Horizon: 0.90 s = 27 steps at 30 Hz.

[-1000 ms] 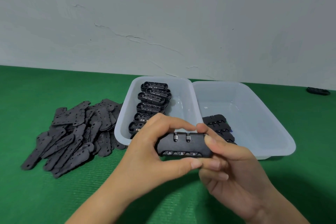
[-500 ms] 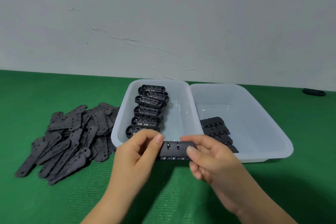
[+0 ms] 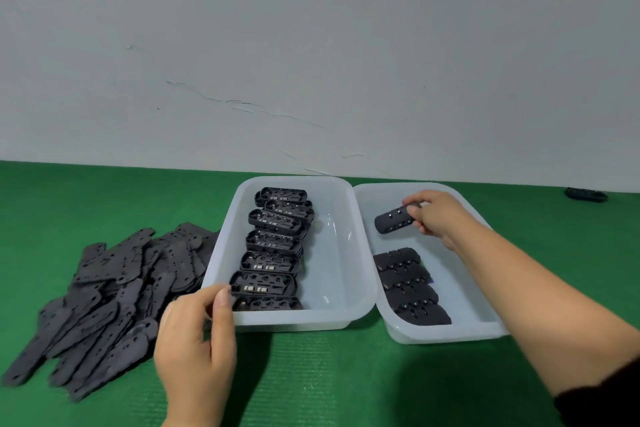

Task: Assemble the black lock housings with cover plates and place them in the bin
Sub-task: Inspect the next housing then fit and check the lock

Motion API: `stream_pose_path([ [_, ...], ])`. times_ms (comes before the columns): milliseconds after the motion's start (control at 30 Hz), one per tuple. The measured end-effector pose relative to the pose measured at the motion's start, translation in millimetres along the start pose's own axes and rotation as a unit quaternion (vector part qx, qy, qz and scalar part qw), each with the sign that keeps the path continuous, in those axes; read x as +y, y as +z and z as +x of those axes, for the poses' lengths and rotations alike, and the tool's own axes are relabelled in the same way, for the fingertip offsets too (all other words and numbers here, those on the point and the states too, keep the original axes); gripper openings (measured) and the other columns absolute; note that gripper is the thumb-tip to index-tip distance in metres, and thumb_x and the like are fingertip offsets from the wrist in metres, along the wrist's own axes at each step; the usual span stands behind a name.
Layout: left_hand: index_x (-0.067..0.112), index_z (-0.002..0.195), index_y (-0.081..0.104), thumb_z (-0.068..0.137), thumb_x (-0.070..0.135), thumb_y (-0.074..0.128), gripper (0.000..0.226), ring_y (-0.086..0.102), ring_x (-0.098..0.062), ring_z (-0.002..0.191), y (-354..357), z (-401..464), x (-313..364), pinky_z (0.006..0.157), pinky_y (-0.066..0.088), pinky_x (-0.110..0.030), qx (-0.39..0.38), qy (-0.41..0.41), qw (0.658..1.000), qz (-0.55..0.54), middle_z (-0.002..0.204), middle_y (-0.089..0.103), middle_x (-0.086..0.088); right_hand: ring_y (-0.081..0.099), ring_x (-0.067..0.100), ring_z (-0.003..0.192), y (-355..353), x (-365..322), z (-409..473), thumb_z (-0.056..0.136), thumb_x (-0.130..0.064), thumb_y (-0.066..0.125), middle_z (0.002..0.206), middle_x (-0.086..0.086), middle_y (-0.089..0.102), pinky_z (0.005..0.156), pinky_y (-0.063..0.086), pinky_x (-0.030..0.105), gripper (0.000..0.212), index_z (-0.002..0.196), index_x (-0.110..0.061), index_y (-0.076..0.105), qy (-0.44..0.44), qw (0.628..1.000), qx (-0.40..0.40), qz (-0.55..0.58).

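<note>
1. My right hand (image 3: 438, 217) pinched one end of the assembled lock (image 3: 394, 222), fingers curled round it, above the right bin (image 3: 485, 321).
2. My left hand (image 3: 197, 347), loosely curled, held nothing I could see, beside the housing bin (image 3: 294, 321).
3. The lock looked rigid and light; end grips suited it.
4. Its long axis ran left-right, free end tilted down-left, over the row of finished locks (image 3: 410, 284).
</note>
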<state>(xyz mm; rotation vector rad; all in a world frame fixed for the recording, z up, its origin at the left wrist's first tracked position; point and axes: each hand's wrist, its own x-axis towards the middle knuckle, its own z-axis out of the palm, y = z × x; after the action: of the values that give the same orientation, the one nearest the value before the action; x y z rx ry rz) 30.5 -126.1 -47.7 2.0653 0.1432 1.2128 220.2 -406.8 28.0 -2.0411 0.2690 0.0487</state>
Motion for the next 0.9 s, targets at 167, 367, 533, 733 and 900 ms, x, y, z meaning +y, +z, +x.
stream_pose_path([
  [167,0.029,0.089,0.055,0.093,0.036,0.039,0.018,0.049,-0.001,0.073,-3.4,3.8,-19.9,0.061,0.036,-0.014,0.064,-0.132,0.989,-0.022,0.077,0.053,0.002,0.043,0.013,0.054,7.2,12.1,11.9,0.094,0.001,0.048,0.073,0.007,0.053,0.046,0.039,0.022,0.021,0.108,-0.006,0.061,0.087,0.995,-0.043,-0.015],
  [367,0.022,0.085,0.058,0.093,0.031,0.042,0.019,0.049,-0.026,0.069,-1.4,7.7,-39.4,0.065,0.038,-0.030,0.052,-0.250,0.966,-0.036,0.077,0.058,-0.003,0.046,0.022,0.060,11.5,21.7,18.7,0.090,-0.009,0.059,0.069,0.014,0.053,0.058,0.037,0.031,0.025,0.108,0.008,0.060,0.099,0.986,-0.018,-0.131],
  [533,0.022,0.078,0.057,0.096,0.021,0.046,0.021,0.047,-0.017,0.058,0.8,7.9,-40.3,0.052,0.036,-0.024,0.009,-0.267,0.962,-0.050,0.070,0.058,-0.003,0.055,0.027,0.073,20.6,23.9,12.3,0.087,-0.018,0.063,0.081,0.016,0.058,0.071,0.043,0.032,0.028,0.101,0.006,0.063,0.065,0.962,-0.041,-0.261],
  [733,0.027,0.071,0.055,0.095,0.018,0.049,0.026,0.045,-0.016,0.055,1.1,9.1,-35.2,0.051,0.034,-0.032,0.002,-0.277,0.960,-0.051,0.065,0.056,-0.001,0.058,0.023,0.088,26.8,-29.8,-21.7,0.087,-0.018,0.054,0.113,0.004,0.057,0.071,0.044,0.030,0.014,0.095,-0.021,0.065,-0.174,0.944,0.134,-0.245],
  [900,0.026,0.069,0.055,0.094,0.017,0.051,0.027,0.042,-0.006,0.049,1.7,8.9,-37.1,0.050,0.035,-0.026,-0.006,-0.277,0.959,-0.055,0.062,0.055,-0.001,0.059,0.019,0.072,71.1,-60.3,-95.7,0.083,-0.035,0.061,0.077,-0.001,0.065,0.063,0.045,0.027,0.020,0.068,-0.021,0.060,-0.227,0.895,-0.114,-0.367],
])
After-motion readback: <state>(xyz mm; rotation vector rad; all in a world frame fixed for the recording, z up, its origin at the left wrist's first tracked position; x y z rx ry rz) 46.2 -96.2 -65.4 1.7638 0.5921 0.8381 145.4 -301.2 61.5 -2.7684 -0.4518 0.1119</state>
